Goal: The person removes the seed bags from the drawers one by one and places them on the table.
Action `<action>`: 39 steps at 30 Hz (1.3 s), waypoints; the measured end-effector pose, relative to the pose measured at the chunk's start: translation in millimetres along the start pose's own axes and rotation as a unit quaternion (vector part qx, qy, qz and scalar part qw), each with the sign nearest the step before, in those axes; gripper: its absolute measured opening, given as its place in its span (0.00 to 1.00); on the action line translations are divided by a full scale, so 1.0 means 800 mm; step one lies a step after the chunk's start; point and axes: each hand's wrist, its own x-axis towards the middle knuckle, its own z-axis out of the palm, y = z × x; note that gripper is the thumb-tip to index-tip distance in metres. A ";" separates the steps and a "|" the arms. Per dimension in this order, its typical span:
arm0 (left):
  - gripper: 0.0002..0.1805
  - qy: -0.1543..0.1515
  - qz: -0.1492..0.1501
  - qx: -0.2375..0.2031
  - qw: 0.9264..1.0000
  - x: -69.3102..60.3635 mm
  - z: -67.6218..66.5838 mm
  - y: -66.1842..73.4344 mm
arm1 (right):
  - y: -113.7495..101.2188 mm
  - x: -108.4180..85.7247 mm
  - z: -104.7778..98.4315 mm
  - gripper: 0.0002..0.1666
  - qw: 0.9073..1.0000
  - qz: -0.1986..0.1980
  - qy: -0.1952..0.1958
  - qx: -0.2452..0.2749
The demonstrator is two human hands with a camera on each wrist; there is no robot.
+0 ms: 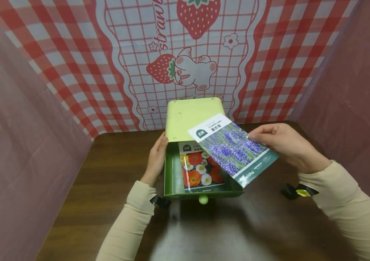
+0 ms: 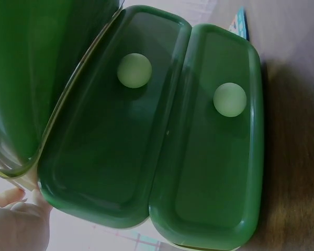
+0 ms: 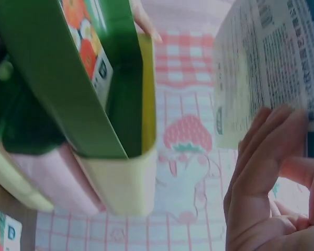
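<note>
The small cabinet [image 1: 193,119] has a pale yellow-green top, and its green top drawer [image 1: 173,174] is pulled open. Inside lies a seed packet [image 1: 201,174] with red and white flowers. My left hand [image 1: 155,159] rests along the cabinet's left side, fingers fairly straight; its fingertips show at the edge in the left wrist view [image 2: 21,214]. Above the drawer's right part, my right hand [image 1: 283,145] pinches a purple-flower packet [image 1: 234,148] by its right edge, tilted. The right wrist view shows this packet's printed back [image 3: 272,57] beside my right hand [image 3: 272,183].
Two shut green drawers [image 2: 110,136] [image 2: 214,167] with round pale knobs sit below the open one. Another packet [image 3: 4,230] with red flowers lies on the brown table [image 1: 106,174] beside the cabinet. A red-checked strawberry cloth [image 1: 132,72] hangs behind; pink cloth [image 1: 345,79] flanks the table.
</note>
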 end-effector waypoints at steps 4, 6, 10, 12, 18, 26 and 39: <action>0.28 -0.001 0.004 0.018 1.000 -0.012 0.003 0.021 | 0.002 0.008 -0.021 0.12 0.998 0.016 0.056 0.018; 0.29 0.001 0.007 0.023 1.000 -0.018 0.005 0.029 | 0.007 0.012 -0.031 0.12 0.996 0.014 0.091 0.020; 0.29 0.005 0.001 0.026 1.000 -0.020 0.006 0.031 | 0.024 0.024 -0.048 0.10 0.987 -0.002 0.159 0.025; 0.29 0.004 -0.001 0.023 1.000 -0.020 0.005 0.031 | 0.034 0.032 -0.053 0.11 0.982 0.001 0.185 0.026; 0.28 0.008 -0.001 0.024 1.000 -0.020 0.005 0.030 | 0.073 0.062 -0.069 0.07 0.964 0.017 0.236 0.119; 0.28 0.009 -0.005 0.013 1.000 -0.018 0.006 0.030 | 0.144 0.102 -0.082 0.10 0.943 0.040 0.297 0.144; 0.28 0.009 -0.004 0.011 1.000 -0.015 0.006 0.027 | 0.236 0.139 -0.075 0.16 0.908 0.126 0.384 0.110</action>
